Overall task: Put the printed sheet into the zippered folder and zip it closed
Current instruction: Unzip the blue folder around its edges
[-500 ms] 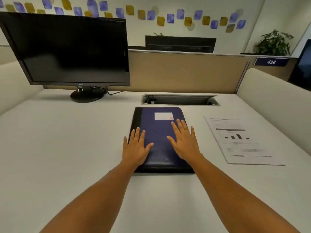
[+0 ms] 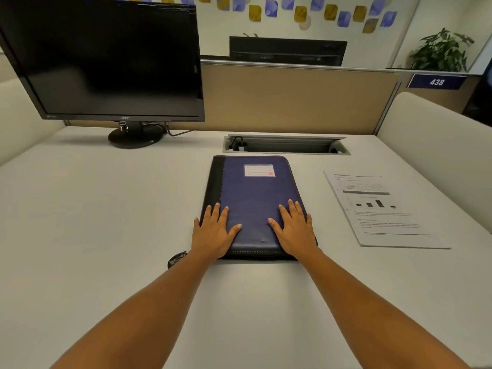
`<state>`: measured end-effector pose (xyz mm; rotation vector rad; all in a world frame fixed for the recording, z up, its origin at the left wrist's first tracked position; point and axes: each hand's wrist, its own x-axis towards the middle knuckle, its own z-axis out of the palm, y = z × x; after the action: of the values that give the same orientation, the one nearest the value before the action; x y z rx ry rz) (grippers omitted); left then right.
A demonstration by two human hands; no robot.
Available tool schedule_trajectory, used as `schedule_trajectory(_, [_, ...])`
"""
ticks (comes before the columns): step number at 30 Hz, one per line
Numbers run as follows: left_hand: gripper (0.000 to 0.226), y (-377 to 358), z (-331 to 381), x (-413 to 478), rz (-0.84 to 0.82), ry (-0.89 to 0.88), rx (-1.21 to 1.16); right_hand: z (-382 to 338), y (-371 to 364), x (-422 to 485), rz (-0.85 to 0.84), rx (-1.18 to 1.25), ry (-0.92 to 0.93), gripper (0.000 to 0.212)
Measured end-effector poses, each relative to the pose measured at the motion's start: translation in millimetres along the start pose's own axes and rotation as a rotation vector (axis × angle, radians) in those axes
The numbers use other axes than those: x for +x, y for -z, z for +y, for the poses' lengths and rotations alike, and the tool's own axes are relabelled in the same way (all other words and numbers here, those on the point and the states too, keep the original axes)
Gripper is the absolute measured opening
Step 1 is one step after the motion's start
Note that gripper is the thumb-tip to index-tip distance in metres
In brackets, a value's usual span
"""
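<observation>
A dark blue zippered folder (image 2: 254, 193) with a black spine and a white label lies closed on the white desk (image 2: 106, 222), straight ahead of me. My left hand (image 2: 214, 231) rests flat on its near left corner, fingers straight and spread. My right hand (image 2: 296, 230) lies flat on its near right corner in the same way. The printed sheet (image 2: 380, 209), with text and a small bar chart, lies flat on the desk to the right of the folder, untouched.
A black monitor (image 2: 106, 59) stands at the back left on a round base. A cable slot (image 2: 286, 145) is set into the desk behind the folder. Beige partitions wall the desk at the back and both sides. A small dark tag (image 2: 177, 259) lies by my left wrist.
Both hands have slid toward me and apart, from the folder's middle to its near corners. The folder and the sheet have not moved.
</observation>
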<state>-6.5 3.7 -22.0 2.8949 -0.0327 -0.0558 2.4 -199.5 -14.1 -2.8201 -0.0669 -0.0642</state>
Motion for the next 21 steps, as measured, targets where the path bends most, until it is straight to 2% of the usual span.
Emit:
schedule_trajectory(5, [0.070, -1, 0, 0, 0.005, 0.006, -0.013, 3, 12, 4, -0.009, 0.122, -0.097, 0.051])
schedule_trajectory(8, [0.070, -1, -1, 1, 0.003, 0.013, -0.018, 3, 23, 7, -0.035, 0.282, -0.182, 0.050])
schedule_trajectory(11, [0.069, -1, -1, 3, 0.001, 0.015, -0.006, 6, 31, 10, 0.006, 0.377, -0.232, 0.047])
schedule_trajectory(21, [0.064, 16, -13, 11, 0.022, 0.099, -0.024, -9, 28, 8, -0.025, 0.623, -0.332, 0.031])
